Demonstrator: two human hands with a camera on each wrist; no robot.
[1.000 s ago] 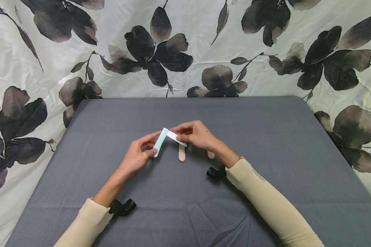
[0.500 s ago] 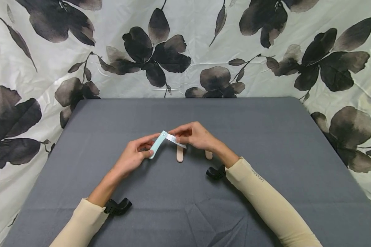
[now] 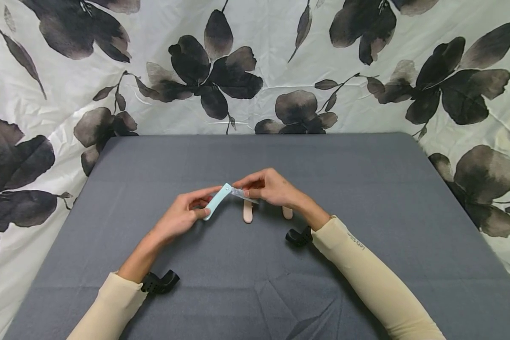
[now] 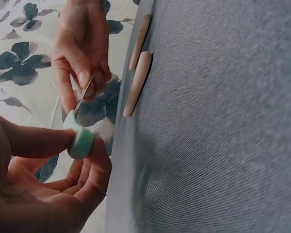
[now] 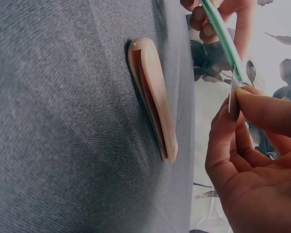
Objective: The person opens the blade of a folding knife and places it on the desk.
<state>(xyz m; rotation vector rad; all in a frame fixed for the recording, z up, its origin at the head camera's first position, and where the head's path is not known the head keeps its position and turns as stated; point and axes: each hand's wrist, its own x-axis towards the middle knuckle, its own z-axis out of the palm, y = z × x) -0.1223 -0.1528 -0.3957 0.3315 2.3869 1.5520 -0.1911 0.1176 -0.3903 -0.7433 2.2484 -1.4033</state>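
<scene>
Flowered white cloth point(image 3: 276, 28) hangs behind and at both sides of the worktop point(image 3: 153, 160), which is covered with grey fabric. From the near side, two arms in cream sleeves point(image 3: 365, 264) reach forward and toward each other, with black devices point(image 3: 159, 282) at the wrists.

The left hand point(image 3: 182, 212) comes from the lower left; its grip is curled round the lower end of a mint handle point(image 3: 216, 203), with the index finger stretched toward the upper end. The right hand point(image 3: 269, 186) comes from the right, fingers pointing left, and its grip pinches the blade point(image 3: 239, 192) between thumb and index finger.

Handle and blade belong to one folding knife, which is in the air between the two hands. In the head view, the long axis of the handle goes diagonally, from lower left up to the pivot at upper right; from there the blade points to the right and somewhat down, so that both form roughly a right angle.

Lower, on the grey fabric, lie two wooden pieces point(image 3: 248, 213), apart and almost parallel, their rounded near ends toward the person. One shows a long slot in the right wrist view.
</scene>
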